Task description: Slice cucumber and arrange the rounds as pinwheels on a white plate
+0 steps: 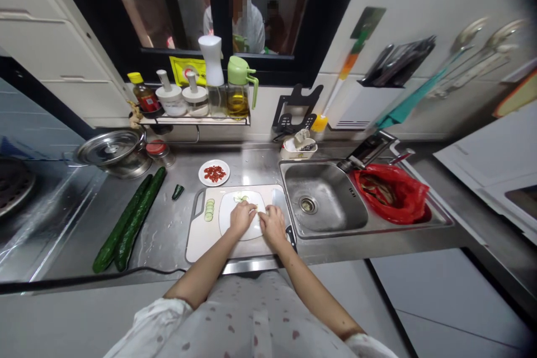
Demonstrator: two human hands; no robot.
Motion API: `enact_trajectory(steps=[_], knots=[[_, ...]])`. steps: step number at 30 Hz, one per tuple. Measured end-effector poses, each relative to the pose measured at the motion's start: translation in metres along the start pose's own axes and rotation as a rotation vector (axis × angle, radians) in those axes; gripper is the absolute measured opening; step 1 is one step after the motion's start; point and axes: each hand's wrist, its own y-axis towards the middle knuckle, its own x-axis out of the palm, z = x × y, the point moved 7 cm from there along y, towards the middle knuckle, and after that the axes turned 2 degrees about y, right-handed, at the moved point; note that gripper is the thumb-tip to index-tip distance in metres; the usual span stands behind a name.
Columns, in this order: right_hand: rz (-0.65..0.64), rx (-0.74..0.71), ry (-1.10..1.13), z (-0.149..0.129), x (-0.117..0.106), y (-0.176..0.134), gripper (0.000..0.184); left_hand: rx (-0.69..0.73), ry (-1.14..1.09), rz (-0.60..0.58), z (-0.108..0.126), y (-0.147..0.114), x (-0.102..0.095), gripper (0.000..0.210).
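Both hands are over a white plate (229, 215) that lies on a light cutting board (201, 246). My left hand (242, 218) is closed in a pinch near the plate's middle. Close beside it, my right hand (273, 226) also has its fingertips pinched together. Whatever is between the fingers is too small to make out. A few thin cucumber slices (241, 198) rest at the plate's far edge. More cucumber slices (209, 210) overlap in a short row on the board's left side. A knife with a black handle (291, 238) lies along the board's right edge, its blade partly hidden.
Two whole cucumbers (140, 218) and a cut cucumber end (178, 192) lie left. A small dish of red pieces (214, 173) stands behind the board. Right are a sink (325, 201) and a red plastic bag (392, 193). A condiment shelf (197, 121) hangs behind.
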Motion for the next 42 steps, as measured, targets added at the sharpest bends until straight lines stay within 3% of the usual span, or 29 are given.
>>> enact_trajectory(steps=[36, 42], knots=[[0.049, -0.005, 0.073, 0.0025, 0.0026, -0.0027, 0.022, -0.014, -0.040, 0.038, 0.0001, 0.0039, 0.0008, 0.023], [0.064, -0.002, 0.089, 0.0016, -0.0011, -0.0045, 0.023, 0.011, -0.099, 0.119, 0.0039, -0.0015, -0.0046, 0.024]])
